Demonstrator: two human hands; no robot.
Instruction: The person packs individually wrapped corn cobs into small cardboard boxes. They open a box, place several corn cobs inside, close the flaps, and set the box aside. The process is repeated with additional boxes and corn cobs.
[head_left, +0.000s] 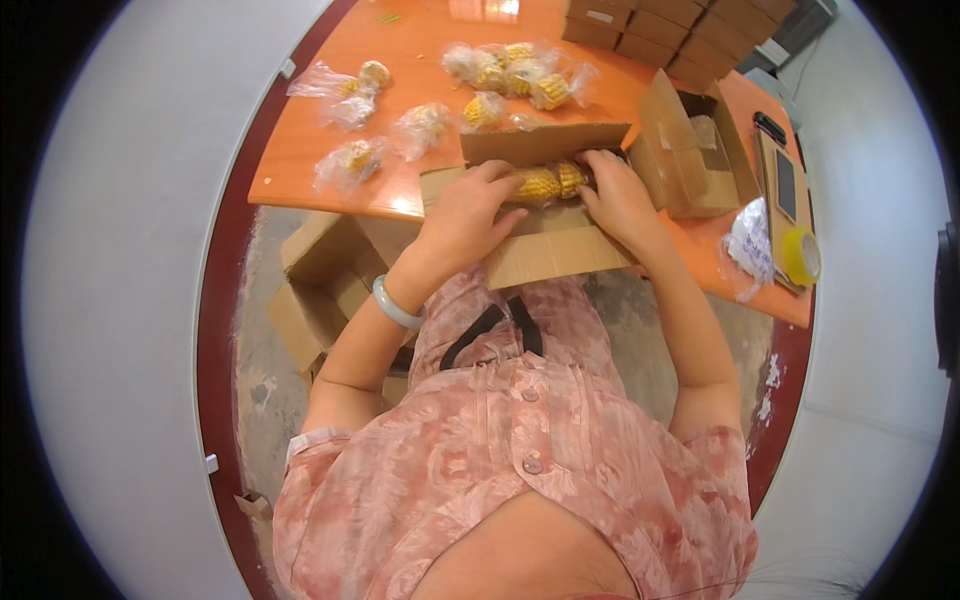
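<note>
An open cardboard box (559, 255) sits at the table's near edge, its front flap folded out toward me. Inside lie plastic-wrapped corn cobs (536, 184), yellow and end to end. My left hand (469, 214) reaches in from the left, its fingers around the left end of the corn and its thumb lower, near the front flap. At the other end, my right hand (616, 196) has thumb and fingers around a shorter cob piece (571, 180). My fingers hide part of the corn and the box's interior.
More bagged corn (517, 71) lies on the orange table (300, 169). A second open carton (694, 161) stands right, near a phone (785, 186), yellow tape roll (801, 256) and crumpled plastic bag (750, 240). Stacked boxes (667, 34) stand behind. A large open carton (330, 277) is lower left.
</note>
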